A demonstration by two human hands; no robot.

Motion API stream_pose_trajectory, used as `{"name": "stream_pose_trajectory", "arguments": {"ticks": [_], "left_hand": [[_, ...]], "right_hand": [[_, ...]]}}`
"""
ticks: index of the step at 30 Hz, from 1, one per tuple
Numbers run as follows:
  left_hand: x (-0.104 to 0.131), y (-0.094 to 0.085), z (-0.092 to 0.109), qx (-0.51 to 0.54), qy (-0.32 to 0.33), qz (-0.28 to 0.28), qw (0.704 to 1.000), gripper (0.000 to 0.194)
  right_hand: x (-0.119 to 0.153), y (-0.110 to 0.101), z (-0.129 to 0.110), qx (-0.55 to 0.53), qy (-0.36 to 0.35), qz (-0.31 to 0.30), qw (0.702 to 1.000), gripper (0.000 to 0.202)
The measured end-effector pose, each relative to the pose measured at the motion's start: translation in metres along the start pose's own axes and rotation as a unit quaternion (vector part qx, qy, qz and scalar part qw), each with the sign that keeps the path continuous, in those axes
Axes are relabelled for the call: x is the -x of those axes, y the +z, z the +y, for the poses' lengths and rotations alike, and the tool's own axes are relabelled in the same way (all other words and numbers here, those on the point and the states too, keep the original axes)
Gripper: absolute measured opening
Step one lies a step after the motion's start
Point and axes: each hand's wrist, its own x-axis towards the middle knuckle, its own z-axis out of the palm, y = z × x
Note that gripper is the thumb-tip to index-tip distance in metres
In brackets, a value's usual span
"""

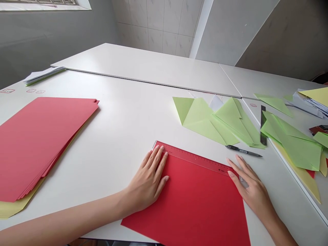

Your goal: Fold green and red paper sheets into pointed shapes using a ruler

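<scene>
A red sheet of paper [197, 201] lies on the white table in front of me. Along its far edge rests a clear ruler [192, 158], slanting down to the right. My left hand [147, 181] lies with fingers spread on the sheet's left part, its fingertips on the ruler's left end. At the ruler's right end, my right hand [249, 184] is open, fingers extended, with fingertips at the ruler and the sheet's corner. A dark grey pen [243, 150] lies just beyond my right hand.
A stack of red sheets [48, 136] over yellow paper is at left. Green folded papers [205, 118] lie beyond the ruler, with more green pieces [294, 140] and a dark ruler [263, 126] at right. Paper piles sit at far left [44, 75] and far right.
</scene>
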Motion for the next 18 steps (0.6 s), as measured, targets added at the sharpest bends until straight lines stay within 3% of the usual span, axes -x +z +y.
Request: {"name": "stream_pose_trajectory", "arguments": {"ticks": [18], "left_hand": [[-0.0005, 0.0001, -0.0002, -0.007, 0.002, 0.005, 1.0, 0.065]], "right_hand": [[0.0001, 0.0006, 0.0037, 0.0, -0.01, -0.009, 1.0, 0.043]]}}
